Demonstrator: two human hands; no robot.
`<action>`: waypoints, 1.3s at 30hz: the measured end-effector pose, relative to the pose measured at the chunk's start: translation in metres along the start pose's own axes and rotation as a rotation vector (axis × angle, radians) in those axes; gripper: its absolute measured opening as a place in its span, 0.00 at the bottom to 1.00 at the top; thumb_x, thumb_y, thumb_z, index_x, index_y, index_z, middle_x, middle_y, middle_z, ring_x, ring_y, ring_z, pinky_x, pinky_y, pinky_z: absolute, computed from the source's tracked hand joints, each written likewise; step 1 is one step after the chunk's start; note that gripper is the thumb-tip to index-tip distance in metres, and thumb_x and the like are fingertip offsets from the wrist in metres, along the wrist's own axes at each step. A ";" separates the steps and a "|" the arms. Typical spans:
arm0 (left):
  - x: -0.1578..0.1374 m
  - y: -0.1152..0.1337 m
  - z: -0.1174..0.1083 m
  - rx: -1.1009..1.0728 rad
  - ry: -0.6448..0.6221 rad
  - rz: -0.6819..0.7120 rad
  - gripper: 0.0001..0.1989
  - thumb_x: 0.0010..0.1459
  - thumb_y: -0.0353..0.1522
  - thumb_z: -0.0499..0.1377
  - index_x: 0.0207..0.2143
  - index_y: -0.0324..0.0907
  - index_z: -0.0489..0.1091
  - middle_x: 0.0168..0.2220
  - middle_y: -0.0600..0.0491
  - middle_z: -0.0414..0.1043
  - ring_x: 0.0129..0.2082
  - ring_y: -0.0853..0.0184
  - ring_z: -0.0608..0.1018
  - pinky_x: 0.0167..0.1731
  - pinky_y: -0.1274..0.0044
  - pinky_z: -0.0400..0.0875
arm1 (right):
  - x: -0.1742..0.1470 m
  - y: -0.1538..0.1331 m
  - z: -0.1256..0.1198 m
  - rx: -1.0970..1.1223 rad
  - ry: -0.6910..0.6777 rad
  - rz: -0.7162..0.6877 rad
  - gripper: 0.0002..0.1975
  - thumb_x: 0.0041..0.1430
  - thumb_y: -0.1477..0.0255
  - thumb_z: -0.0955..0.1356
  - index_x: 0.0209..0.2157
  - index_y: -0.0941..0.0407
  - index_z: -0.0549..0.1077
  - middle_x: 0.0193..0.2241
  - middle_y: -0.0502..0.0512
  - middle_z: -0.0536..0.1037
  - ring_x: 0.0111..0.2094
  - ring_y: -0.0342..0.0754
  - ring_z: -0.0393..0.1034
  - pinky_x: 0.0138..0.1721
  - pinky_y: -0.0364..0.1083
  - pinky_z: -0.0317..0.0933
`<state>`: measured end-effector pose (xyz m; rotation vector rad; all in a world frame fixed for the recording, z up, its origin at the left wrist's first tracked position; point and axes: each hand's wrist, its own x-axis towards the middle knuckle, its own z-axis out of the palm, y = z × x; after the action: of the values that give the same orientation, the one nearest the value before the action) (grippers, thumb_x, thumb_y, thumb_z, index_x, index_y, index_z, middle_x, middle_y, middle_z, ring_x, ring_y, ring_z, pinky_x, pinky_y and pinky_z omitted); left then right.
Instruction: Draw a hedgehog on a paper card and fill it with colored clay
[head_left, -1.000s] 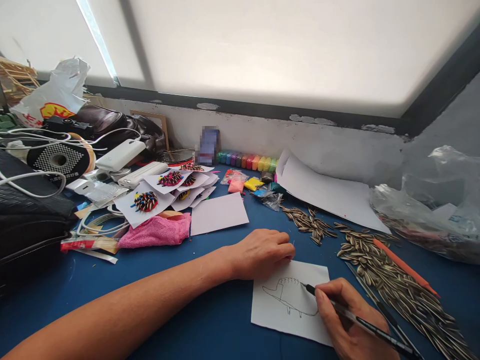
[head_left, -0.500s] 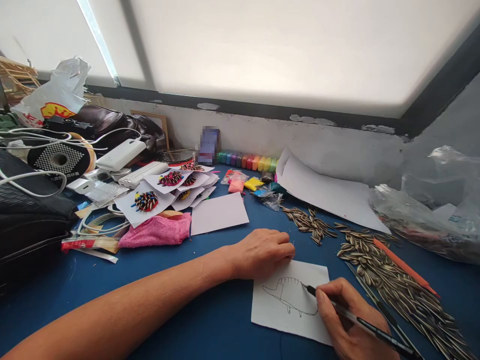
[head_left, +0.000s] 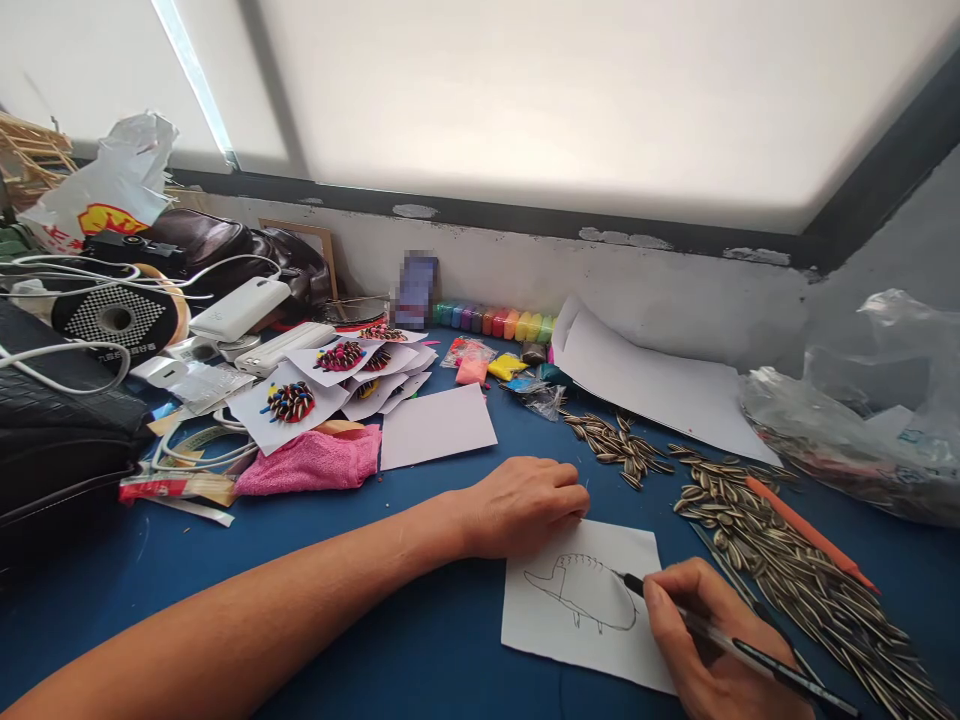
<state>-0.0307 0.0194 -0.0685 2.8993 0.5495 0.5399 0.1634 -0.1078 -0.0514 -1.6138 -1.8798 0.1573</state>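
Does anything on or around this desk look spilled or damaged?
Loose striped seeds lie heaped on the blue tabletop beside the right hand, which looks spill-like but may be deliberate. Pale, ragged patches mar the dark window frame, possibly chipped or smeared.

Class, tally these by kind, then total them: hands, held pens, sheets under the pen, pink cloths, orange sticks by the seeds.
Left hand and right hand: 2
Held pen: 1
Sheet under the pen: 1
Pink cloth: 1
Orange stick: 1
Total: 6
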 end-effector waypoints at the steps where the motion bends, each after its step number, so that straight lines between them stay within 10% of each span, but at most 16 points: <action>1: 0.000 0.000 0.000 0.001 0.001 0.000 0.08 0.65 0.28 0.49 0.34 0.41 0.67 0.34 0.52 0.68 0.32 0.68 0.69 0.32 0.76 0.60 | 0.000 -0.001 0.001 0.001 -0.006 0.004 0.11 0.63 0.66 0.63 0.26 0.51 0.68 0.17 0.43 0.73 0.16 0.41 0.70 0.19 0.37 0.63; 12: 0.000 0.001 -0.004 0.010 -0.026 -0.009 0.08 0.65 0.28 0.49 0.34 0.41 0.67 0.34 0.52 0.68 0.32 0.69 0.70 0.32 0.76 0.60 | -0.006 -0.015 0.008 0.040 0.026 0.146 0.14 0.64 0.62 0.61 0.26 0.51 0.67 0.18 0.44 0.70 0.18 0.43 0.67 0.22 0.41 0.59; 39: 0.001 0.002 -0.003 0.005 -0.041 -0.019 0.08 0.65 0.28 0.49 0.34 0.41 0.67 0.35 0.52 0.69 0.32 0.68 0.70 0.33 0.75 0.61 | -0.001 -0.003 0.003 -0.010 0.031 -0.027 0.12 0.64 0.68 0.62 0.25 0.51 0.66 0.17 0.43 0.72 0.17 0.41 0.70 0.19 0.36 0.62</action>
<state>-0.0305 0.0181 -0.0647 2.8994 0.5724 0.4757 0.1593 -0.1087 -0.0524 -1.5875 -1.8810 0.1106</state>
